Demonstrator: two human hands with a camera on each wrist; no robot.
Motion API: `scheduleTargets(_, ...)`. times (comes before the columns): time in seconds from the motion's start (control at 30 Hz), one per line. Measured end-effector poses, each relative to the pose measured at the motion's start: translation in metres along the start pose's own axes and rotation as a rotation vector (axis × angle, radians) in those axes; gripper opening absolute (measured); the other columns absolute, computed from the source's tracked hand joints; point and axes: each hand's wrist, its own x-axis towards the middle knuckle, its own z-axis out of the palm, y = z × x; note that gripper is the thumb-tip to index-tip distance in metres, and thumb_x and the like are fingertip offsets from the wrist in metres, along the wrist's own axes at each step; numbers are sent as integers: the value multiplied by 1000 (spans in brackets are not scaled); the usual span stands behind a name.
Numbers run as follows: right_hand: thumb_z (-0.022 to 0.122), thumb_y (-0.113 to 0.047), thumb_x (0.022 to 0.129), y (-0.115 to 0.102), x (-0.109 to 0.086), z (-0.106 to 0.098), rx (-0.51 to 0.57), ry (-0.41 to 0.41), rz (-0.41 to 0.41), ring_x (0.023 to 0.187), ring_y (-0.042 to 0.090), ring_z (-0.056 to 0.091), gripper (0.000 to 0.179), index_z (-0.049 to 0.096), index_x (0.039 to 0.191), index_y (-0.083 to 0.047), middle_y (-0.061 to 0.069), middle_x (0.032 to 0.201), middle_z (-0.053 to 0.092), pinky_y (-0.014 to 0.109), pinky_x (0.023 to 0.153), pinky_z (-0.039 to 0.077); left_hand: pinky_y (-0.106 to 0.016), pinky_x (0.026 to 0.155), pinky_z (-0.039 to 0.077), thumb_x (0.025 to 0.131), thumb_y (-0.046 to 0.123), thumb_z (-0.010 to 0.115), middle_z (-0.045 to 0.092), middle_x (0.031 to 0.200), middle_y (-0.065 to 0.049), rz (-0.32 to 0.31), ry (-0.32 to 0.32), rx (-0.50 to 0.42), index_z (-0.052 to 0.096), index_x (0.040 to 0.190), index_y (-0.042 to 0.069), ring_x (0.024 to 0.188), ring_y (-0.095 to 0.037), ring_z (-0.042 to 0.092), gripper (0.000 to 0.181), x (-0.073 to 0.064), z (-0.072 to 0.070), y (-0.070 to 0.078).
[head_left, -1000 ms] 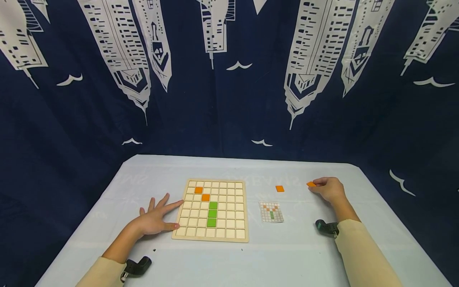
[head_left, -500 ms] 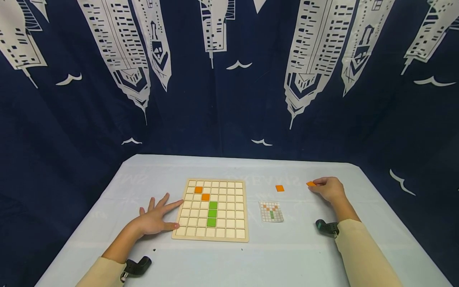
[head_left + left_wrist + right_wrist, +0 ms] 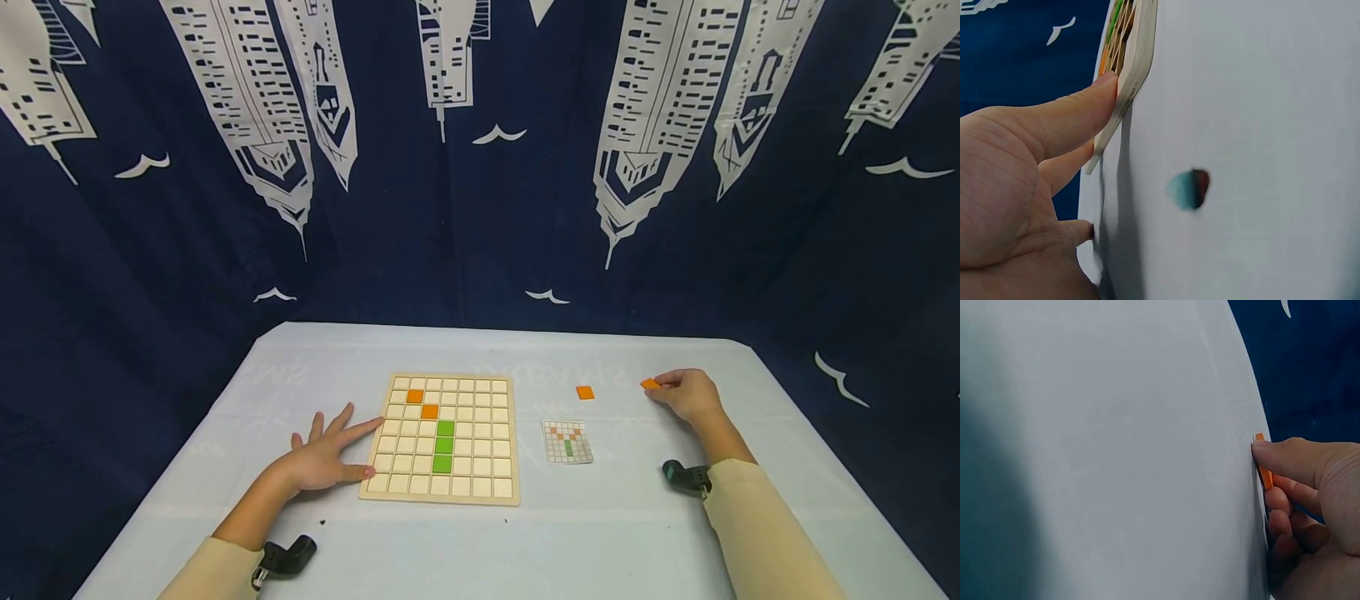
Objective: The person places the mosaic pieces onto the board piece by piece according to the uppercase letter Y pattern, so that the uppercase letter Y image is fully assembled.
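Note:
A wooden grid board (image 3: 480,501) lies left of the table's middle. In its cells are two orange tiles (image 3: 430,412) set diagonally and a column of green tiles (image 3: 445,445). My left hand (image 3: 318,462) has its fingers spread, and its thumb and index finger touch the board's left edge; the left wrist view shows the thumb (image 3: 1082,115) against the rim. At the right, my right hand (image 3: 692,395) pinches an orange square tile (image 3: 1265,470) between thumb and fingers, low at the tabletop. Whether the tile touches the table I cannot tell.
Another loose orange tile (image 3: 585,392) lies between the board and my right hand. Below it is a small card (image 3: 567,442) printed with a grid in orange and green. A dark blue patterned cloth (image 3: 465,233) hangs behind the white table (image 3: 585,542).

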Motion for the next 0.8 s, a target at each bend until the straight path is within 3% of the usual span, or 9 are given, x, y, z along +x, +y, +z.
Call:
scheduleTargets(0.17,76,-15,92,-2,-2,-1,-16,-5,-4,90,28,58,34,69,117,8,21,103,68,33,77,52,-89,104,-9,80,50,82,5,170,-29,-2,-2,7,43,157,29,148,-65,-15,89,1,0,0)
scheduleTargets(0.47,75,-17,93,0,-5,-3,-7,-34,-64,95,30,61,37,67,120,8,24,112,68,40,85,55,-88,104,-9,80,49,82,5,169,-29,-3,-4,2,43,157,27,148,-65,-15,89,-1,-1,2)
scheduleTargets(0.8,76,-18,93,-3,-14,-5,2,-36,-115,97,32,63,39,68,120,7,26,115,69,38,83,55,-89,104,-9,80,49,83,5,169,-29,3,2,-2,43,157,27,148,-66,-14,89,0,-1,1)
